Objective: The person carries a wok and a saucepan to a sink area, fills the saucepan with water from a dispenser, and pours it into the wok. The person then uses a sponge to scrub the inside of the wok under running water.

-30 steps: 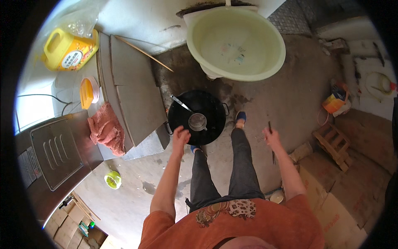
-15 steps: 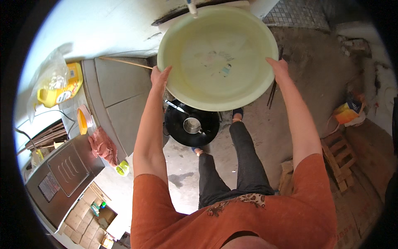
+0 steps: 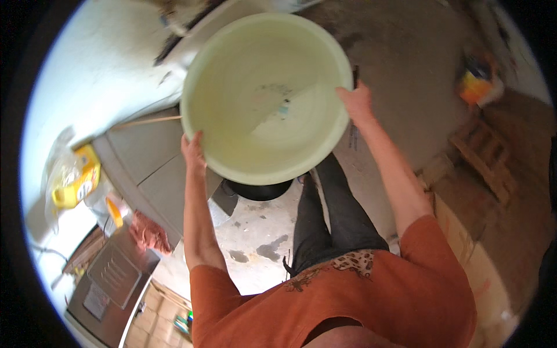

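A big round pale-green plastic basin [image 3: 261, 168] is held out in front of me, its inside facing up. A few dark marks and a small bluish patch show on its bottom. My left hand [image 3: 193, 152] is closed on the near left part of the rim, thumb over the edge. On the right side, my right hand [image 3: 357, 104] grips the rim the same way; the fingers of both hands are partly hidden under it. Below the basin a black wok [image 3: 261, 192] shows only its near edge.
Left of me is a grey tiled counter [image 3: 148, 153] with a yellow jug [image 3: 78, 182] and a pink cloth [image 3: 149, 232]. A metal appliance [image 3: 113, 278] stands nearer. At right are a wooden pallet [image 3: 484, 159] and an orange-and-yellow bag [image 3: 476, 87].
The basin, held by both hands, has shifted left and nearer in the view, which has turned. It now covers most of the wok and hides the small pot seen in it earlier.
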A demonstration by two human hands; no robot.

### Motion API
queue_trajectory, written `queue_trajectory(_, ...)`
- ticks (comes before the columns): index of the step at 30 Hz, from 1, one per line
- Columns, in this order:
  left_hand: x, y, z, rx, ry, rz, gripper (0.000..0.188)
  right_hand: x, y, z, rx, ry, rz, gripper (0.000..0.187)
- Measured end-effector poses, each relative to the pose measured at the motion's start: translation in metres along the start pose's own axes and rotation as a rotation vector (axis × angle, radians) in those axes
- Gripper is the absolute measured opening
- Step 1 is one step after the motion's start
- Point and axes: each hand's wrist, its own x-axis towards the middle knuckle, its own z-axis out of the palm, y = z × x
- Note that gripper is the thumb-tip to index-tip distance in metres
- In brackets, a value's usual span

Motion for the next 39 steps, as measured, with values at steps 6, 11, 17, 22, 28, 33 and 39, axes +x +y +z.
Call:
queue_trajectory(6, -0.107, -0.003, 0.013, 0.005, -0.198, 0.017, 0.039, -0.113, 0.063, -0.084, -0.025, 0.103, 0.029, 0.039)
queue_trajectory(11, -0.188, -0.025, 0.038, 0.117, -0.311, 0.039, 0.034, -0.217, 0.141, -0.160, 0.022, 0.209, 0.201, 0.037)
queue_trajectory(17, -0.278, -0.090, 0.090, 0.170, -0.521, 0.058, 0.028, -0.336, 0.281, -0.227, -0.053, 0.409, 0.372, 0.039)
queue_trajectory(22, -0.342, -0.173, 0.149, 0.370, -0.671, 0.135, 0.019, -0.432, 0.426, -0.266, 0.003, 0.446, 0.556, 0.041)
queue_trajectory(28, -0.441, -0.311, 0.241, 0.517, -0.834, 0.109, 0.020, -0.517, 0.597, -0.298, 0.152, 0.619, 0.691, 0.039)
queue_trajectory(33, -0.500, -0.441, 0.309, 0.777, -0.930, 0.070, 0.031, -0.570, 0.741, -0.315, 0.205, 0.707, 0.846, 0.036)
queue_trajectory(39, -0.584, -0.591, 0.383, 0.791, -1.177, 0.129, 0.024, -0.636, 0.904, -0.321, 0.378, 0.793, 0.976, 0.032)
